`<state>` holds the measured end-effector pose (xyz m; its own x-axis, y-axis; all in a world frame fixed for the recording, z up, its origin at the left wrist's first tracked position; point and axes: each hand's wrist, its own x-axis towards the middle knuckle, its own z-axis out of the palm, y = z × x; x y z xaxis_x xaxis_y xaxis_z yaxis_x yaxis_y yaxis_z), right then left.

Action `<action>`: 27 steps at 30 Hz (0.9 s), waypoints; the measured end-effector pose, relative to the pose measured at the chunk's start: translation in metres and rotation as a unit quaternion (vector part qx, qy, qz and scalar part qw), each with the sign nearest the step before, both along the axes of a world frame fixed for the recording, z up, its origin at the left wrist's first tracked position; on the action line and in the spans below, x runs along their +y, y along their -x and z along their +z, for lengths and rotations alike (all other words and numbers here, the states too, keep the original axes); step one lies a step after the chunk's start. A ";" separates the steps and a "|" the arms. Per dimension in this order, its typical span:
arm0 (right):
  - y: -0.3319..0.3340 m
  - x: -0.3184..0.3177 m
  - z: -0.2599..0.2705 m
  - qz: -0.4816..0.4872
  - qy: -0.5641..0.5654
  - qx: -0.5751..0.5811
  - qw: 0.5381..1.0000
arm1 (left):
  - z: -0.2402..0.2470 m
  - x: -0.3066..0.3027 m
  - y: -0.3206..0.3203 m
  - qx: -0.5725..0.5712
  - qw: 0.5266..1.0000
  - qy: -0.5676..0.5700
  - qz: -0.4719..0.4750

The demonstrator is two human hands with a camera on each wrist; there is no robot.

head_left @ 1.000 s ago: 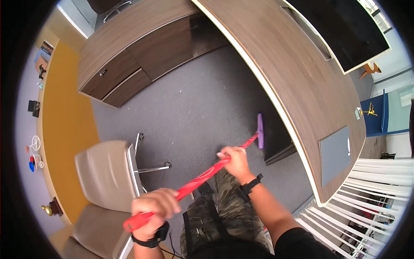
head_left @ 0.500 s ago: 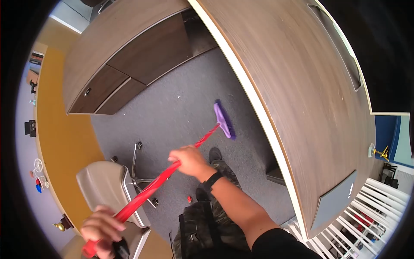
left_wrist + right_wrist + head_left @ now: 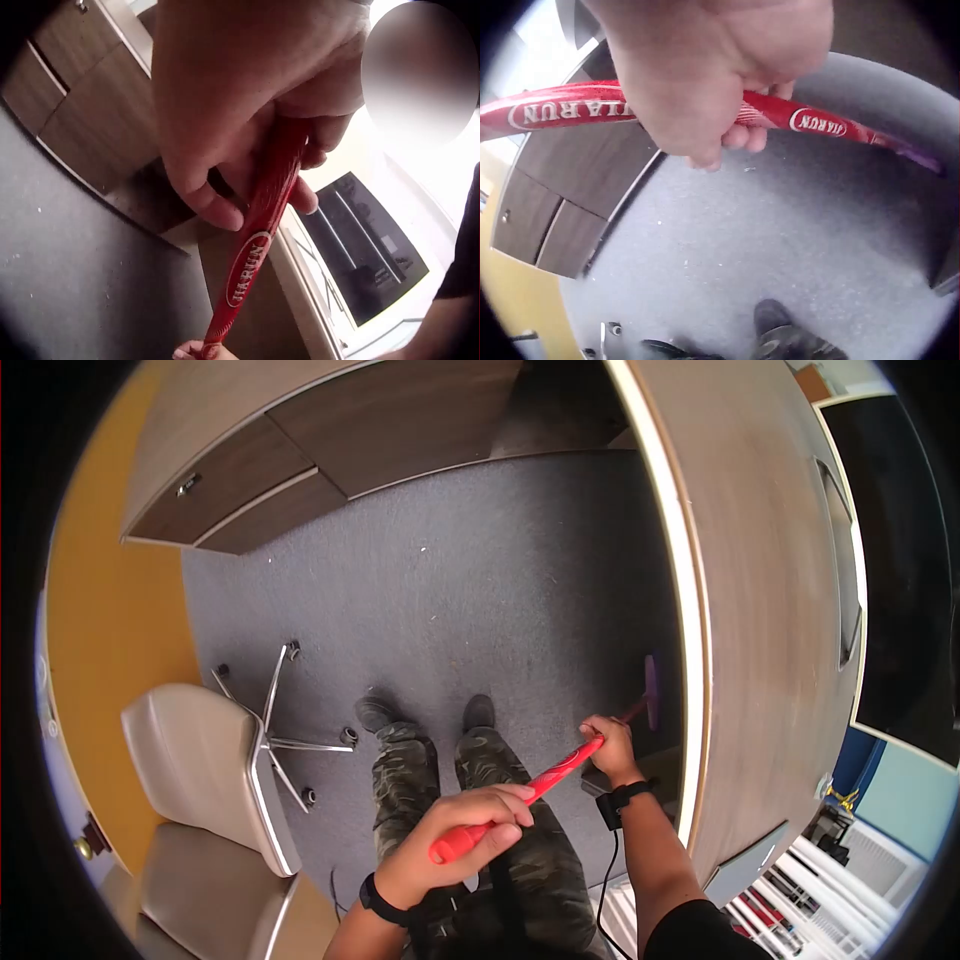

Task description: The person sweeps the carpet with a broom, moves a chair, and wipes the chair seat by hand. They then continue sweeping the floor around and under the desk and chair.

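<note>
Head view, red-handled broom [image 3: 565,769] near 1 desk [image 3: 750,560], 1 chair [image 3: 190,755] opposite

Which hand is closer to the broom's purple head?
The right hand: it grips the red handle partway down, toward the purple head, while the left hand holds it near the opposite end.

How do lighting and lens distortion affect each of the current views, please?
Head view: the desk edge looks bowed and the broom head sits in shadow; left wrist view: white glare beside the screen; right wrist view: the broom handle appears curved, with dark picture corners.
</note>
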<state>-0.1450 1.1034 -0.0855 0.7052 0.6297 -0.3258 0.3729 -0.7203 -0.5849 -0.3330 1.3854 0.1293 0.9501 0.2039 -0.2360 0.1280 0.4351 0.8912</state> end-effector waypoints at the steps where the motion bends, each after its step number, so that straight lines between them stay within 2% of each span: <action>1: -0.006 0.006 -0.012 0.055 -0.007 -0.031 0.998 | -0.004 0.002 0.002 -0.008 1.000 -0.017 -0.005; 2: -0.008 0.009 -0.021 0.109 -0.013 -0.056 0.992 | -0.003 0.002 0.006 -0.010 0.999 -0.032 -0.012; 4: 0.002 0.076 -0.018 0.095 -0.074 -0.042 0.992 | 0.013 0.036 0.023 -0.040 0.995 -0.090 0.018; 5: 0.010 0.114 -0.006 0.098 -0.108 0.018 0.989 | 0.028 0.051 0.041 -0.029 0.991 -0.097 0.083; 6: 0.024 0.154 0.005 0.113 -0.185 0.019 0.976 | 0.054 0.066 0.051 -0.001 0.979 -0.144 0.142; 7: 0.046 0.191 0.012 0.109 -0.208 0.006 0.972 | 0.073 0.085 0.078 0.051 0.960 -0.239 0.136; 9: 0.080 0.252 0.054 0.144 -0.177 0.039 0.973 | 0.122 0.103 0.100 0.072 0.920 -0.344 0.171; 10: 0.097 0.272 0.069 0.159 -0.203 0.064 0.964 | 0.141 0.108 0.111 0.072 0.901 -0.379 0.200; 11: 0.109 0.285 0.085 0.174 -0.231 0.089 0.953 | 0.159 0.113 0.125 0.060 0.888 -0.395 0.229; 12: 0.112 0.289 0.103 0.208 -0.239 0.089 0.944 | 0.175 0.122 0.149 0.043 0.896 -0.392 0.207; 15: 0.110 0.283 0.144 0.266 -0.235 0.094 0.930 | 0.207 0.125 0.164 0.034 0.884 -0.394 0.249; 17: 0.087 0.257 0.156 0.247 -0.168 0.064 0.952 | 0.185 0.126 0.157 0.017 0.907 -0.353 0.229; 19: 0.056 0.216 0.132 0.191 -0.165 -0.027 0.967 | 0.133 0.110 0.125 -0.004 0.927 -0.274 0.254; 20: 0.035 0.191 0.113 0.178 -0.142 -0.054 0.972 | 0.111 0.097 0.101 0.032 0.953 -0.200 0.226; 21: 0.012 0.167 0.092 0.167 -0.122 -0.080 0.975 | 0.088 0.085 0.083 0.013 0.976 -0.142 0.164; 23: -0.022 0.124 0.049 0.118 -0.032 -0.064 0.990 | 0.046 0.058 0.053 -0.034 0.991 -0.114 0.064; 25: -0.027 0.126 0.016 0.152 -0.043 -0.043 0.986 | 0.035 0.044 0.047 -0.017 0.991 -0.129 0.011; 26: -0.028 0.126 0.005 0.181 -0.057 -0.019 0.982 | 0.038 0.043 0.050 -0.013 0.987 -0.152 0.042; 27: -0.011 0.145 0.005 0.187 -0.141 -0.016 0.972 | 0.046 0.048 0.064 -0.007 0.978 -0.185 0.090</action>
